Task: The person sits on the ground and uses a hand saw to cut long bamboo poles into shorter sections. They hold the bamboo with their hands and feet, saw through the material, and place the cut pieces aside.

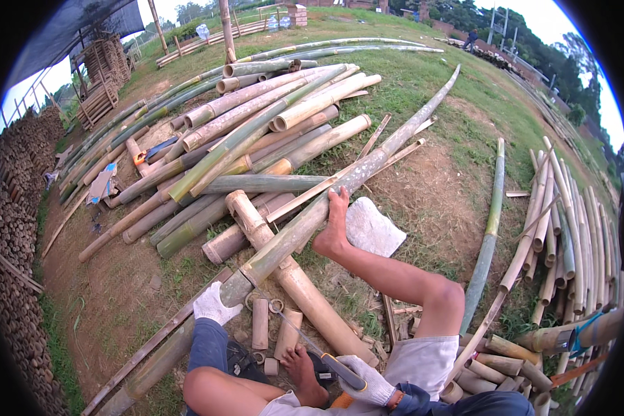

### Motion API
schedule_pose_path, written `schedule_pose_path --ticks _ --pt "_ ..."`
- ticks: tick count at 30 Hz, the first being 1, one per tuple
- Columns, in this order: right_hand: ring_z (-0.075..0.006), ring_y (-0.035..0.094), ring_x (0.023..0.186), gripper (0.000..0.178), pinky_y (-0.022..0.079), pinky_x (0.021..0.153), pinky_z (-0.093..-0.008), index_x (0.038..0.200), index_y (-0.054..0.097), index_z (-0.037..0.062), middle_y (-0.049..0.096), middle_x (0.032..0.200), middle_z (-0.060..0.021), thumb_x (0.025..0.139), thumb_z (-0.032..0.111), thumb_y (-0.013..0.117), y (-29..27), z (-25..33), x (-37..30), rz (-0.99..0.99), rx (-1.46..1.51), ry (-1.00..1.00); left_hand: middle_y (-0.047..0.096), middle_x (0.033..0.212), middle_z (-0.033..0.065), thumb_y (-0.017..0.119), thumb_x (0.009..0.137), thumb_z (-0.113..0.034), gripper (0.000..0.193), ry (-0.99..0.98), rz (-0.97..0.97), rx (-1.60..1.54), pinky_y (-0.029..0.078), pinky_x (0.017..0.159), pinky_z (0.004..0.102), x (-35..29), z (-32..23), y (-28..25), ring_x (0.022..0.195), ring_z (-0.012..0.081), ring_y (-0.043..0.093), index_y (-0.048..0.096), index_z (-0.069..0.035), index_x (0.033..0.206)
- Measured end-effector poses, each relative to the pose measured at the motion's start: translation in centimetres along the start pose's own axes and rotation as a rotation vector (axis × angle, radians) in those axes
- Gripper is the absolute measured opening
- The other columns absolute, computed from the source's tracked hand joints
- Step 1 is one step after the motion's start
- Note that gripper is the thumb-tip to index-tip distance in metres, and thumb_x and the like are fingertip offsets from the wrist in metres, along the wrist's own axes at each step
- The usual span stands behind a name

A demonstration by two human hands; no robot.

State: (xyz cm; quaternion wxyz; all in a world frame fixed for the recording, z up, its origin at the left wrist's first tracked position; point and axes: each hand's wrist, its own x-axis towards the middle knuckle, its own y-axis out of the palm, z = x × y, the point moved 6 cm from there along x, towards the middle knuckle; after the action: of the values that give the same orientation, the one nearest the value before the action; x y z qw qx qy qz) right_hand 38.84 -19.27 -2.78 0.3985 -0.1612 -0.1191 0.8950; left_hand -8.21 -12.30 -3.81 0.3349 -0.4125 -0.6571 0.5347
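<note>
A long grey-green bamboo pole (284, 243) slants from lower left to upper right across a thick tan bamboo piece (312, 298). My left hand (217, 304), in a white glove, grips the pole near its lower left, beside a dark ring-like line around it. In my right hand (367, 380), also gloved, is a hand saw (343, 371) with a grey and yellow handle. Its narrow blade, seen nearly edge-on, points up left toward a small bamboo ring (276, 305), apart from the pole. My bare foot (335, 225) presses on the pole farther up.
Short bamboo offcuts (260, 324) lie between my legs. A pale stone slab (373, 227) sits beyond my raised leg. Stacked bamboo poles (256, 132) fill the ground ahead; more cut poles (568, 236) lean at the right. A distant person (470, 40) stands at the far right.
</note>
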Motion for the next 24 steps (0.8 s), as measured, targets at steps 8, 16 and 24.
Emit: schedule_pose_path --ticks 8,16,24 --pt "-0.0469 0.066 0.129 0.059 0.056 0.110 -0.0493 0.151 0.059 0.0105 0.067 0.138 -0.0250 0.097 0.028 0.077 3.5 1.5 13.7 -0.040 -0.100 -0.137 0.076 0.136 0.0212 0.099 0.067 -0.060 0.102 -0.012 0.031 -0.019 0.060 0.107 0.0510 0.2 -0.2 0.3 0.125 0.0401 0.074 0.063 -0.009 0.148" --pt "-0.0464 0.069 0.122 0.053 0.058 0.104 -0.0519 0.146 0.063 0.0104 0.071 0.128 -0.0247 0.098 0.027 0.076 3.0 1.5 10.2 -0.069 -0.071 -0.143 0.075 0.140 0.0212 0.098 0.067 -0.058 0.102 -0.013 0.038 -0.010 0.060 0.108 0.0501 0.0 -0.5 -0.2 0.127 0.0401 0.074 0.063 -0.007 0.148" --pt "-0.0422 0.068 0.130 0.060 0.057 0.109 -0.0491 0.153 0.062 0.0101 0.070 0.138 -0.0211 0.096 0.023 0.076 0.0 1.4 3.4 -0.012 -0.065 -0.088 0.076 0.138 0.0207 0.098 0.067 -0.055 0.100 -0.014 0.033 -0.021 0.060 0.107 0.0501 0.4 0.3 0.6 0.125 0.0399 0.075 0.063 -0.006 0.147"
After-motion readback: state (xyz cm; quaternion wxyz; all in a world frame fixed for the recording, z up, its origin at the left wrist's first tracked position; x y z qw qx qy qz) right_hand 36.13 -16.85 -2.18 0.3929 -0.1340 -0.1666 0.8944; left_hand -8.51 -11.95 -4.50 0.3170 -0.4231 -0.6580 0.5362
